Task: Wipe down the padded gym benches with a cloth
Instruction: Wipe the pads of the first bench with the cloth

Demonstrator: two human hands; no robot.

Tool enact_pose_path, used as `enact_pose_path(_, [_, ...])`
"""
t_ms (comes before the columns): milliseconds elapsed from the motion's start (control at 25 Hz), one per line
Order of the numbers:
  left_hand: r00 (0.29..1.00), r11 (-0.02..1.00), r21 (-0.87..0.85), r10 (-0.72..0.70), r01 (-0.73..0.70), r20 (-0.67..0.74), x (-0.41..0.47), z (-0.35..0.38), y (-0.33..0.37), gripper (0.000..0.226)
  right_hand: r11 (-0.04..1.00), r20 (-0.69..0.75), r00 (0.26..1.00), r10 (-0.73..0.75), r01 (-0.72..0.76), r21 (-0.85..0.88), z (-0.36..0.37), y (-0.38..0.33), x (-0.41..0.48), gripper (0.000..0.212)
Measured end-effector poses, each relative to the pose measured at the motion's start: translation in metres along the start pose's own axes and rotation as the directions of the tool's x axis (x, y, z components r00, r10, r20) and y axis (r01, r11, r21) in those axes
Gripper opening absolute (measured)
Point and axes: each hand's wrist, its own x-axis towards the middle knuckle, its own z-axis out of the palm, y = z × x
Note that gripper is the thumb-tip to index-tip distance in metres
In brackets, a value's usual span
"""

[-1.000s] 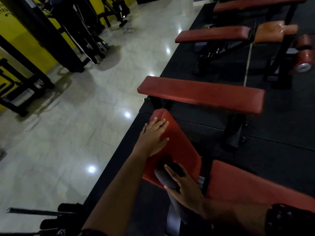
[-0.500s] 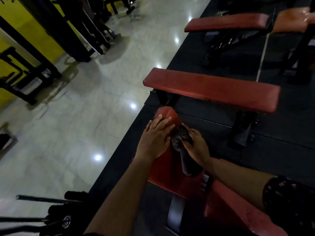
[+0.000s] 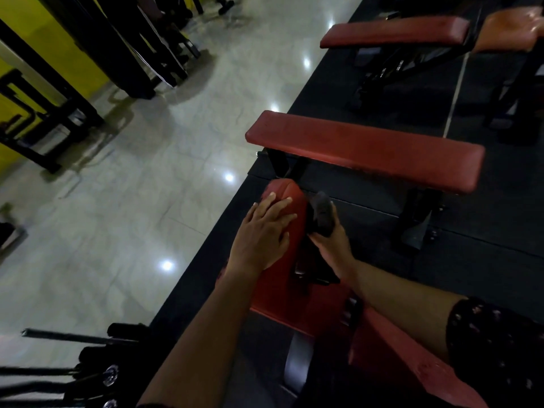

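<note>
While your left hand (image 3: 263, 231) lies flat on the left face of the raised red back pad (image 3: 284, 191), fingers straight and slightly spread just below its rounded top, the pad's long axis runs away from you, and that rounded end points at the flat bench (image 3: 365, 151) beyond. Against the pad's right edge you hold the dark cloth (image 3: 322, 212), bunched into a narrow roll that stands along the same line as the pad, its free end uppermost. Your right hand (image 3: 334, 248) grips it from below, fingers and thumb curled round its lower part; your patterned dark sleeve (image 3: 494, 348) crosses the red seat pad (image 3: 391, 343) at the lower right. Around you, from the left: a yellow wall (image 3: 26, 10) with black machine frames (image 3: 44, 113) before it, steel bars (image 3: 73, 334) low in the corner, then a glossy pale tiled floor (image 3: 141, 207) with lamp reflections. It meets a black rubber mat (image 3: 477, 248) on which the benches stand. The flat bench lies crosswise to your pad, left to right, and a second red bench (image 3: 394, 32) lies likewise farther off, with an orange pad (image 3: 512, 28) at the far right.
</note>
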Motion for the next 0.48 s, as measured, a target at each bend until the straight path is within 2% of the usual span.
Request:
enact_pose_path(40, [1.000, 1.000, 0.010, -0.001, 0.001, -0.002, 0.000, -0.001, 0.001, 0.042, 1.000, -0.003, 1.000, 0.003, -0.003, -0.021, 0.001, 0.002, -0.010, 0.096])
enact_pose_path(160, [1.000, 0.999, 0.041, -0.004, 0.004, 0.002, 0.000, -0.002, 0.005, 0.041, 0.970, -0.013, 0.998, -0.065, 0.061, -0.235, 0.014, 0.018, -0.057, 0.103])
enact_pose_path(240, [1.000, 0.999, 0.035, -0.004, 0.004, 0.007, 0.000, -0.004, 0.007, 0.040, 0.954, 0.085, 0.994, -0.066, 0.088, -0.287, 0.024, 0.031, -0.091, 0.105])
enact_pose_path(320, [1.000, 1.000, 0.026, 0.006, -0.007, 0.024, -0.001, -0.006, 0.008, 0.040, 0.909, 0.172, 0.983, -0.067, 0.131, -0.396, 0.026, 0.044, -0.122, 0.098])
enact_pose_path(400, [0.998, 0.999, 0.033, 0.031, -0.033, 0.054, -0.003, -0.007, 0.007, 0.041, 0.795, 0.299, 0.946, -0.122, 0.274, -0.541, 0.021, 0.062, -0.148, 0.089])
enact_pose_path(480, [0.995, 0.998, 0.048, 0.039, -0.044, 0.095, -0.003, -0.009, 0.008, 0.043, 0.725, 0.423, 0.903, -0.072, 0.339, -0.599, 0.010, 0.080, -0.165, 0.090])
